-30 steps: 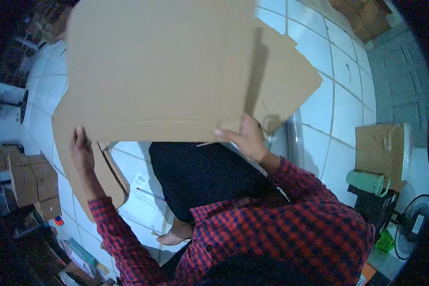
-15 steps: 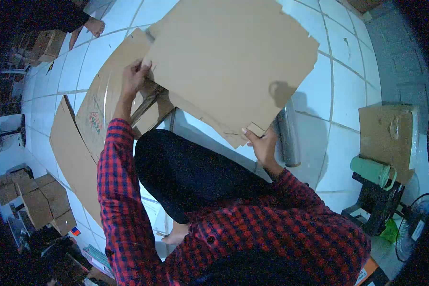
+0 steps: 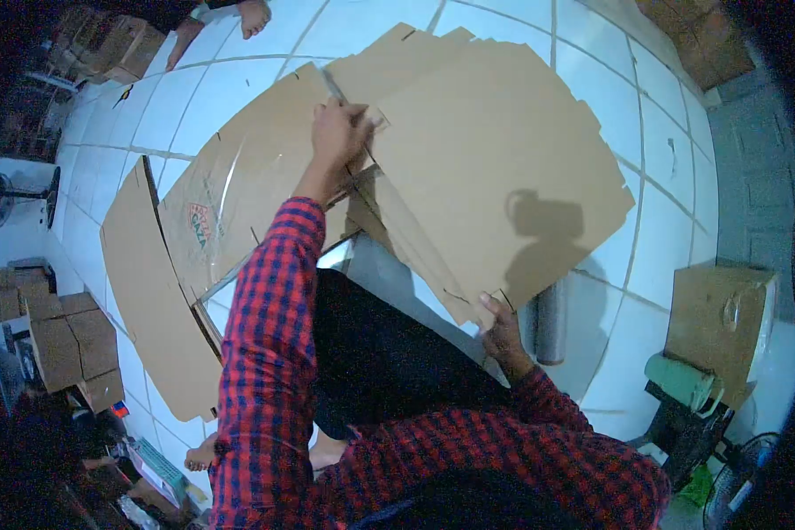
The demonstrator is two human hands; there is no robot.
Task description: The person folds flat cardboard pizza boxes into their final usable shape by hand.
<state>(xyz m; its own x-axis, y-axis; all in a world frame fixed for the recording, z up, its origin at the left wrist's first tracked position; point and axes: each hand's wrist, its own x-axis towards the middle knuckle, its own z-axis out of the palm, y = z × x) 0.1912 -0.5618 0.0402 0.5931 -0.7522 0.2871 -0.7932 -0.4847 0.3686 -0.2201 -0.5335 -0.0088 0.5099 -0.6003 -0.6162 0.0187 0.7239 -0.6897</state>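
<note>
A large brown cardboard sheet (image 3: 512,150) with a ragged cut edge lies in front of me, the shadow of a head falling across it. My left hand (image 3: 340,137) is closed at its left edge, the fingertips slightly blurred. At the near corner, my right hand (image 3: 503,331) pinches the cardboard between thumb and fingers. Left of the sheet is a flattened carton (image 3: 247,177) with red and green print and shiny tape, partly under the sheet and my left arm. A roll of clear film (image 3: 550,327) lies on the floor just right of my right hand.
White floor tiles (image 3: 671,212) surround the cardboard. On the right stand a carton (image 3: 711,327), a green cylinder (image 3: 680,382) on a black stand and a fan (image 3: 738,486). Stacked boxes (image 3: 66,340) are at the left. Another person's foot (image 3: 254,18) shows at the top.
The cardboard sheet has come down flatter and nearer, over the carton. My left hand has moved right along its edge, while my right hand stays at the near corner. The view has shifted.
</note>
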